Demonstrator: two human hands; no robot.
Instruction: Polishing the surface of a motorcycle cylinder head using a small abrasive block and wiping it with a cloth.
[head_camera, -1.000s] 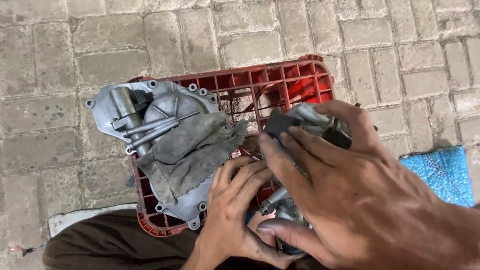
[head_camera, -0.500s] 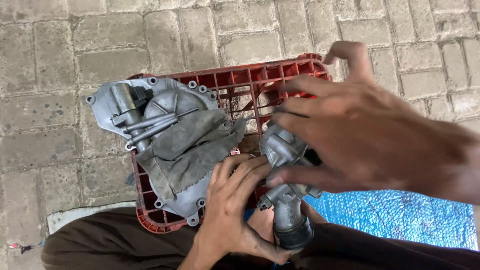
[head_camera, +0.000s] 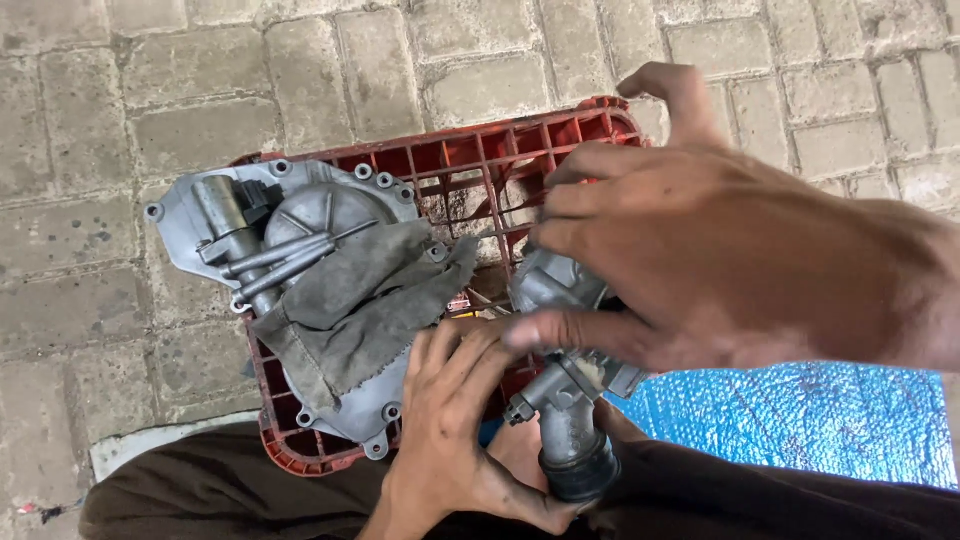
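Both hands on a grey metal pump housing (head_camera: 565, 380) w/ a pipe outlet and black rubber end, held just above the lap, at the near-right edge of the red plastic crate (head_camera: 480, 160). Right hand (head_camera: 720, 250) grips its top, fingers curled over. Left hand (head_camera: 450, 440) clasps it from below. Beside it, on the crate: grey metal cover (head_camera: 250, 215) w/ a dirty rag (head_camera: 360, 290) draped over. Blue tarp (head_camera: 800, 420) at right, brick paving (head_camera: 150, 80) underneath.
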